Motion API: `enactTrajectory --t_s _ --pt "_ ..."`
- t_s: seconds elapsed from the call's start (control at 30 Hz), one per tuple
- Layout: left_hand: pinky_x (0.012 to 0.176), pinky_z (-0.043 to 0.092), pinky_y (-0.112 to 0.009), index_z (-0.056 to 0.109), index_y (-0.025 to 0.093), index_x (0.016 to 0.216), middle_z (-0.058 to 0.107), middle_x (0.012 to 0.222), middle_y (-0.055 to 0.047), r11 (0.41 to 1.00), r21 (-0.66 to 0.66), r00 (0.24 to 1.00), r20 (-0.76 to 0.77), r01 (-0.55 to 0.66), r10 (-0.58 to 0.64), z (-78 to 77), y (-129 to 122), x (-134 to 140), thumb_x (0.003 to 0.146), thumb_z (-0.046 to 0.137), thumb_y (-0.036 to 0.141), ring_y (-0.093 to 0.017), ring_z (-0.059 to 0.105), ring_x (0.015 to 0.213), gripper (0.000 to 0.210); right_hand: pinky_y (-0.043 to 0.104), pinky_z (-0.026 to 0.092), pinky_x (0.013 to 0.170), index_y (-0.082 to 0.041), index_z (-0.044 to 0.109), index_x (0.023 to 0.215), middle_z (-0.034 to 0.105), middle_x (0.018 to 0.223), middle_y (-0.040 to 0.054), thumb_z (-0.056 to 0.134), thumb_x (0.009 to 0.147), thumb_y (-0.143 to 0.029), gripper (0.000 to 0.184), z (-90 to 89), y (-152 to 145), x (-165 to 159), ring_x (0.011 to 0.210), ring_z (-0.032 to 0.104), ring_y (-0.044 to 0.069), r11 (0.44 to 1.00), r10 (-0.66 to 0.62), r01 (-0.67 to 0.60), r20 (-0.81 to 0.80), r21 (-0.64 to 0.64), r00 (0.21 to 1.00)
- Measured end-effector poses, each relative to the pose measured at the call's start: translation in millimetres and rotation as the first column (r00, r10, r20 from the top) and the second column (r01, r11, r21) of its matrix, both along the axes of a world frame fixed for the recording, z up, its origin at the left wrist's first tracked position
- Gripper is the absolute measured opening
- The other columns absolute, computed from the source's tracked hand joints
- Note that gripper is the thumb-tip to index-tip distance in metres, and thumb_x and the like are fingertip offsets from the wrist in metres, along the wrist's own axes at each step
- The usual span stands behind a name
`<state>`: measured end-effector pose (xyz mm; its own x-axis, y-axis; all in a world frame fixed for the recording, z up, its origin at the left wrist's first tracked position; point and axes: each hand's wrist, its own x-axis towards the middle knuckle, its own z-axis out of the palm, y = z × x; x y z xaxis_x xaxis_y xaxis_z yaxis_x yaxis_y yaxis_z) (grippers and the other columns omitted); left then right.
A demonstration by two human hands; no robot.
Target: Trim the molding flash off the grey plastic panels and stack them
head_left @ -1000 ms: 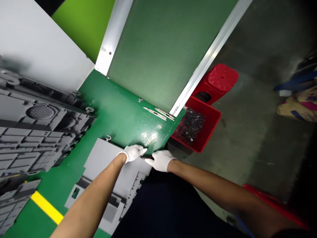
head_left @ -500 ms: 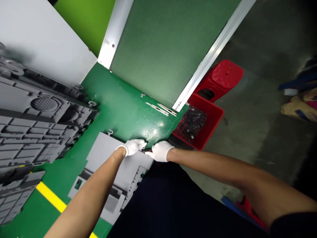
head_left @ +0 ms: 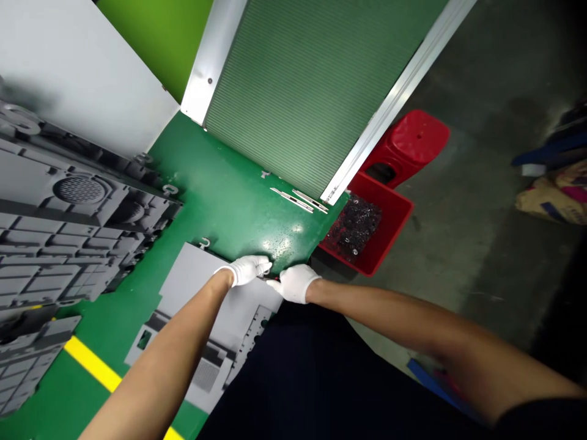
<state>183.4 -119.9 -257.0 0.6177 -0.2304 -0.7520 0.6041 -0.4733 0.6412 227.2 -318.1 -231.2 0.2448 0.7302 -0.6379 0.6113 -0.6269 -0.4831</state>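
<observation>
A flat grey plastic panel lies on the green tabletop in front of me, close against my dark clothing. My left hand, in a white glove, is closed at the panel's far edge, thumb and fingers pinched together there. Just right of it, my white-gloved right hand is closed around a small dark tool with a red part, mostly hidden by the fingers. The tool's tip is at the panel edge beside my left fingertips. A small grey hook-shaped piece sticks out from the same edge, further left.
Several grey moulded panels stand at the left. Two slim craft knives lie before the ribbed green conveyor belt. Dark scraps fill part of a red bin beside a red stool. Yellow tape crosses the tabletop.
Both hands stay at the same panel edge. My right hand has tilted and shifted very slightly left and down; the view has moved a little.
</observation>
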Motion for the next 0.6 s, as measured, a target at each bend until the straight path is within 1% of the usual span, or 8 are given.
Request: enactTrajectory --t_s 0.13,0.2,0.3,0.4,0.47,0.5,0.53,0.6 --pt "0.078 0.049 -0.034 0.051 0.021 0.072 0.056 0.073 -0.002 0.999 0.013 0.999 0.038 -0.036 0.035 10.0 8.6 4.3 0.086 0.050 0.059 -0.018 0.052 0.072 0.040 0.047 0.052 0.084 -0.013 0.077 0.103 0.076 0.101 0.0220 0.025 0.098 -0.070 0.077 4.0 -6.0 17.5 0.099 0.071 0.037 0.999 0.044 -0.044 -0.013 -0.009 0.999" --pt "0.080 0.048 -0.034 0.054 0.020 0.073 0.056 0.075 -0.002 0.996 0.064 0.991 0.116 -0.068 0.060 18.7 5.3 11.4 0.089 0.048 0.058 -0.019 0.050 0.074 0.041 0.047 0.052 0.084 -0.013 0.077 0.104 0.075 0.103 0.0232 0.022 0.095 -0.075 0.084 4.7 -14.9 23.5 0.099 0.071 0.038 0.996 -0.068 0.066 -0.039 -0.065 0.997" --pt "0.079 0.047 -0.033 0.059 0.018 0.075 0.057 0.075 -0.003 0.987 0.083 0.964 0.242 -0.135 0.112 35.7 -22.9 33.2 0.090 0.049 0.059 -0.019 0.051 0.073 0.044 0.044 0.052 0.084 -0.015 0.077 0.103 0.075 0.104 0.0218 0.015 0.094 -0.077 0.088 3.0 -33.6 21.7 0.101 0.071 0.037 0.944 -0.306 0.293 -0.073 -0.152 0.949" --pt "0.085 0.050 -0.032 0.067 0.018 0.105 0.069 0.098 -0.007 0.993 -0.080 0.944 0.314 -0.082 0.103 59.0 -51.5 62.0 0.091 0.051 0.058 -0.021 0.061 0.088 0.046 0.041 0.049 0.089 -0.016 0.077 0.102 0.075 0.106 0.0202 0.012 0.096 -0.074 0.087 -0.1 -51.8 8.3 0.106 0.069 0.034 0.885 -0.451 0.425 -0.123 -0.192 0.884" --pt "0.097 0.048 -0.034 0.063 0.020 0.126 0.068 0.121 -0.009 0.996 0.043 0.900 0.433 -0.078 0.052 72.4 -42.7 74.7 0.094 0.048 0.056 -0.025 0.062 0.108 0.051 0.040 0.048 0.092 -0.017 0.077 0.102 0.076 0.106 0.0196 0.011 0.097 -0.073 0.087 -1.4 -60.2 -2.7 0.108 0.069 0.033 0.863 -0.494 0.463 -0.148 -0.200 0.857" --pt "0.102 0.046 -0.037 0.062 0.020 0.130 0.066 0.128 -0.011 0.967 0.215 0.874 0.486 -0.134 0.013 76.1 -26.5 76.7 0.095 0.046 0.056 -0.027 0.060 0.115 0.052 0.040 0.048 0.092 -0.017 0.077 0.101 0.076 0.105 0.0194 0.012 0.097 -0.073 0.086 -1.5 -62.8 -7.7 0.108 0.069 0.033 0.854 -0.511 0.481 -0.149 -0.198 0.846" --pt "0.106 0.043 -0.042 0.065 0.018 0.126 0.065 0.129 -0.013 0.869 0.443 0.853 0.520 -0.221 -0.048 77.1 -3.3 75.4 0.096 0.044 0.055 -0.030 0.058 0.120 0.052 0.040 0.048 0.092 -0.017 0.077 0.099 0.076 0.104 0.0193 0.012 0.097 -0.074 0.086 -1.2 -64.3 -12.0 0.107 0.069 0.034 0.845 -0.528 0.499 -0.148 -0.194 0.836" --pt "0.098 0.045 -0.052 0.069 0.015 0.114 0.067 0.122 -0.020 0.547 0.795 0.927 0.365 -0.262 -0.087 71.7 55.6 63.7 0.093 0.043 0.059 -0.039 0.061 0.113 0.056 0.040 0.049 0.090 -0.018 0.077 0.094 0.076 0.101 0.0190 0.013 0.096 -0.076 0.086 0.4 -63.9 -17.7 0.105 0.070 0.034 0.828 -0.556 0.530 -0.148 -0.181 0.818"
